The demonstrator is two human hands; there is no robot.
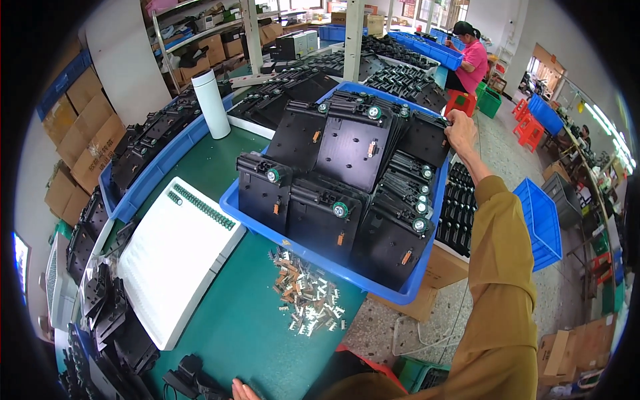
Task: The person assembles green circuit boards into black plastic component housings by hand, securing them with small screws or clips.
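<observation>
A blue plastic tote (400,293) stands on the green table, filled with stacked black plastic panels (351,150). Each panel has a thick ridge, a round green-and-silver piece and a small brown connector. My right arm reaches along the tote's right side. At its far right corner my right hand (461,135) is closed on the edge of a black panel (423,137) lying in the tote; part of the grip is hidden. Only the fingers of my left hand (245,390) show at the lower edge, stretched out, beside a black part with a cable (190,378).
Small brown and white connectors (307,293) lie heaped before the tote. Left of it is a white foam tray (177,257) with a row of green round pieces. A white bottle (211,107) stands behind. A person in pink (471,61) sits far off.
</observation>
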